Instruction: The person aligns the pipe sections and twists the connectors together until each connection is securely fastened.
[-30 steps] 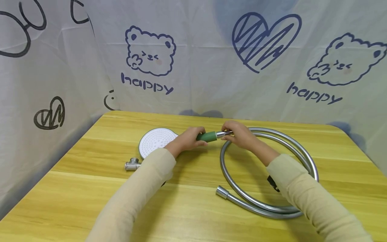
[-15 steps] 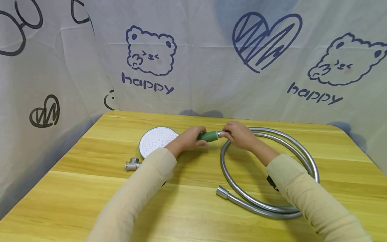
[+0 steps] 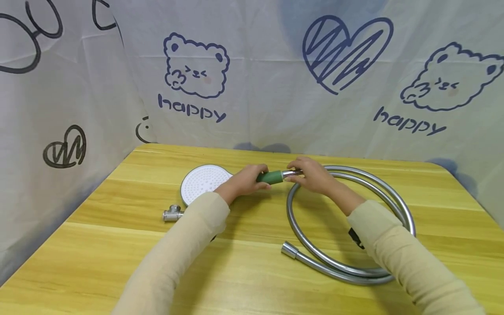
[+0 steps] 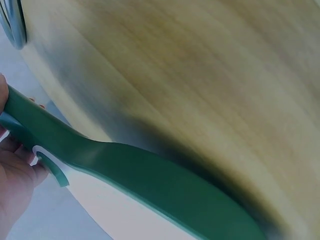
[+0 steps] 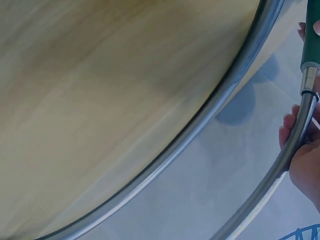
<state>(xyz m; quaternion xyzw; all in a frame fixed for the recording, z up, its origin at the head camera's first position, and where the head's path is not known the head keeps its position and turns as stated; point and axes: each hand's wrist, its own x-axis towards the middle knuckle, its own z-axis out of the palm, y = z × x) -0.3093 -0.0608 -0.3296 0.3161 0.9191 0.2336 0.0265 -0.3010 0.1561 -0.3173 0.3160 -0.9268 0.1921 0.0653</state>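
My left hand (image 3: 246, 180) grips the green handle (image 3: 271, 177) of a shower head. Its round white spray face (image 3: 204, 181) shows upward at the left, partly behind the wrist. In the left wrist view the green side of the shower head (image 4: 165, 175) stretches away from the hand. At the handle's end sits the chrome fitting (image 5: 308, 80) of a metal shower hose (image 3: 397, 205). Curled about this hose end are the fingers and thumb of my right hand (image 3: 313, 176). In the right wrist view the hose runs between them, fitting against the handle.
The hose lies coiled at the right under the right forearm, its other end (image 3: 289, 250) pointing left. A small chrome valve (image 3: 172, 213) lies by the left sleeve. All rest on a wooden table (image 3: 252, 271), with a printed cloth (image 3: 267, 87) behind.
The right fingers closed tighter over the hose fitting half a second ago and are now spread wider, baring more chrome. The left hand and the shower head have stayed in place.
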